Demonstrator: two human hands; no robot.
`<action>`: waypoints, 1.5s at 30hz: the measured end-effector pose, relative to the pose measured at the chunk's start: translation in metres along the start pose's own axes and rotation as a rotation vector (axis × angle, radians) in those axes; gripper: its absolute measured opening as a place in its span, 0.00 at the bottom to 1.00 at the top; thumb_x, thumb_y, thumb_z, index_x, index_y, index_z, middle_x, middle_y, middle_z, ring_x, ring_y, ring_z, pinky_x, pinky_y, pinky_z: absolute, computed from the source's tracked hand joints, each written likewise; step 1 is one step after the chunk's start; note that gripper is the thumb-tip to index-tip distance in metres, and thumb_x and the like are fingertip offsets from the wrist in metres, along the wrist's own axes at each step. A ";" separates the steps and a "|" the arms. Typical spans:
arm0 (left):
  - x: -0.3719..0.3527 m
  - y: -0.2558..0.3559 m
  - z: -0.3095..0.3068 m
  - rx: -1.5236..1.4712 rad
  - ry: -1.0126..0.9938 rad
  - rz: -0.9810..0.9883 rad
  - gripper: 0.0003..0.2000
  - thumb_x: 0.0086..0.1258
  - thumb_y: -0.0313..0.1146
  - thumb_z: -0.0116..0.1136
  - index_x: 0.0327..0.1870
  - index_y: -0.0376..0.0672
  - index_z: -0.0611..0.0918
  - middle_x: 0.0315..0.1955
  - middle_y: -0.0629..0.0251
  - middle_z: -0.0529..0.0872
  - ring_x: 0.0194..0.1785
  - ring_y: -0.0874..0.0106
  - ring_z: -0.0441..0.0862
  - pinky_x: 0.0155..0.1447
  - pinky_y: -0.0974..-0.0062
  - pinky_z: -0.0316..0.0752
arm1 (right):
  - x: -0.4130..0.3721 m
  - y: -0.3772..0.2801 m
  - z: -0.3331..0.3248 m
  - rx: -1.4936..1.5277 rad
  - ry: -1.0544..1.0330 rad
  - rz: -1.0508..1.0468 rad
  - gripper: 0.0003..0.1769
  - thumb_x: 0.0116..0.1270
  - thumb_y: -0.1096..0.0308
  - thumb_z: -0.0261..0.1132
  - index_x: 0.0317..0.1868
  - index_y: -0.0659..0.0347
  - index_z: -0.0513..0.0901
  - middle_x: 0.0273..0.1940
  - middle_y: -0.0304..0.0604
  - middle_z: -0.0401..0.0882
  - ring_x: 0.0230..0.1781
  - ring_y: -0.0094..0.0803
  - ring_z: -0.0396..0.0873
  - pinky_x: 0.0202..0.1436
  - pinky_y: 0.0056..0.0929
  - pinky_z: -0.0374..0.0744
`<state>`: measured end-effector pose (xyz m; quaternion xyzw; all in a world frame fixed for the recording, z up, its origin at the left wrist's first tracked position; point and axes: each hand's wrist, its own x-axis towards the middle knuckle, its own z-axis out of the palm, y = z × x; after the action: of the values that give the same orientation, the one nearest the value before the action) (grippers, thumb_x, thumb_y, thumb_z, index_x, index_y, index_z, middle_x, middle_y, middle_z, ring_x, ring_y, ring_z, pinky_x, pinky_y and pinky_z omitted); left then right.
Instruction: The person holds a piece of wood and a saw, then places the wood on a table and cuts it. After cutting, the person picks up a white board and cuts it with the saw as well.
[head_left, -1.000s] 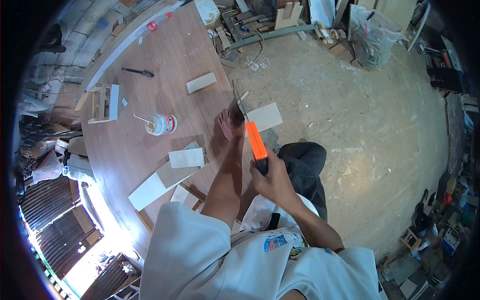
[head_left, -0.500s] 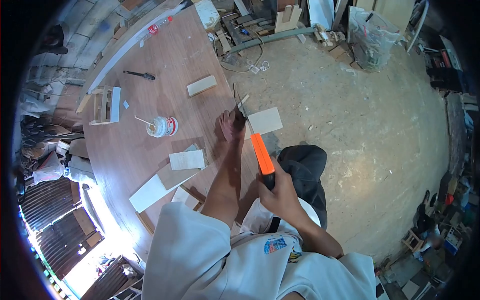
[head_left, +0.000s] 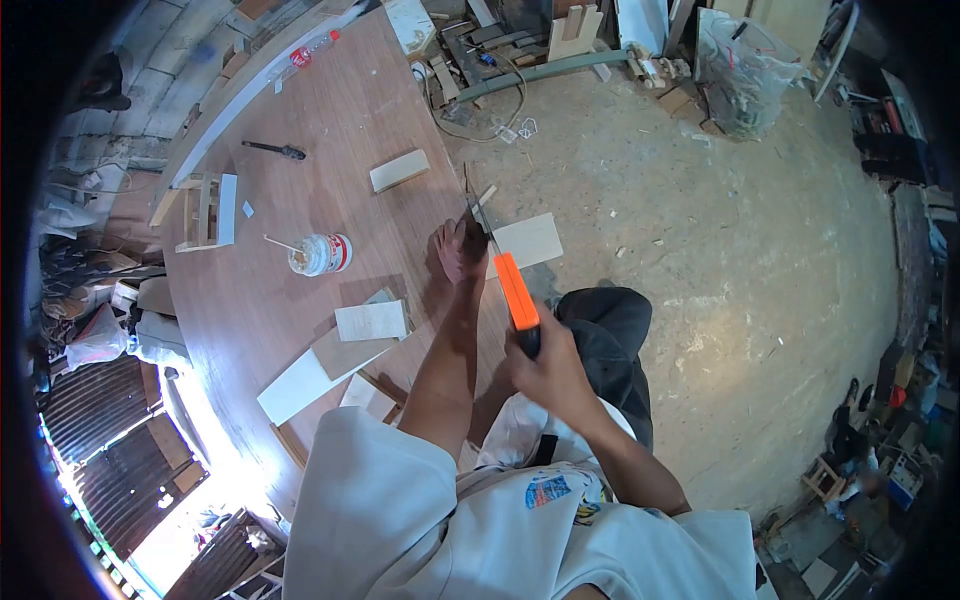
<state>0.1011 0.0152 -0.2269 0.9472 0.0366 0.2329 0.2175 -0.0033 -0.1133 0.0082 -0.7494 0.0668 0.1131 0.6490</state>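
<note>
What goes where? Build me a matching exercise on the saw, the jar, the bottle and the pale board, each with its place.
Things:
1. saw
2. jar
3. bottle
4. pale board

Places:
a. far end of the table
b. gripped in the right hand
c. sticking out past the table edge, beside the left hand
d. middle of the table, with a stick in it

Pairs: 1-b, 2-d, 3-a, 4-c

Brown table (head_left: 300, 120) carries a pale board (head_left: 530, 238), offcuts (head_left: 372, 320), a jar (head_left: 322, 253), a dark tool (head_left: 272, 150)
</note>
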 end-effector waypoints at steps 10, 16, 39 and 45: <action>0.000 -0.010 0.007 -0.063 -0.014 0.008 0.01 0.55 0.29 0.57 0.25 0.43 0.79 0.29 0.60 0.76 0.38 0.59 0.75 0.48 0.61 0.68 | 0.016 0.029 0.010 0.007 0.083 -0.026 0.14 0.60 0.78 0.59 0.47 0.68 0.74 0.23 0.45 0.69 0.25 0.26 0.68 0.32 0.28 0.71; 0.004 0.002 -0.005 -0.038 -0.097 -0.100 0.02 0.56 0.30 0.57 0.28 0.43 0.79 0.31 0.60 0.76 0.41 0.59 0.74 0.49 0.62 0.68 | 0.046 0.015 0.008 -0.052 -0.004 0.121 0.12 0.59 0.78 0.59 0.44 0.68 0.73 0.26 0.44 0.69 0.28 0.24 0.65 0.36 0.27 0.71; 0.004 -0.005 -0.007 0.039 -0.064 0.050 0.04 0.56 0.31 0.57 0.32 0.45 0.80 0.29 0.60 0.75 0.39 0.58 0.74 0.48 0.61 0.68 | 0.044 0.037 0.020 -0.080 0.065 0.002 0.11 0.61 0.75 0.58 0.44 0.67 0.72 0.25 0.52 0.71 0.25 0.38 0.70 0.36 0.33 0.73; 0.005 -0.004 -0.004 -0.042 0.052 0.078 0.04 0.56 0.30 0.56 0.32 0.44 0.80 0.28 0.59 0.75 0.39 0.58 0.75 0.46 0.61 0.68 | 0.036 0.035 0.018 -0.066 0.055 0.035 0.14 0.60 0.76 0.59 0.47 0.68 0.72 0.26 0.49 0.72 0.27 0.30 0.70 0.36 0.31 0.73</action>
<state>0.1035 0.0213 -0.2232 0.9367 0.0002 0.2663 0.2271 0.0214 -0.0992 -0.0368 -0.7720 0.0939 0.1057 0.6197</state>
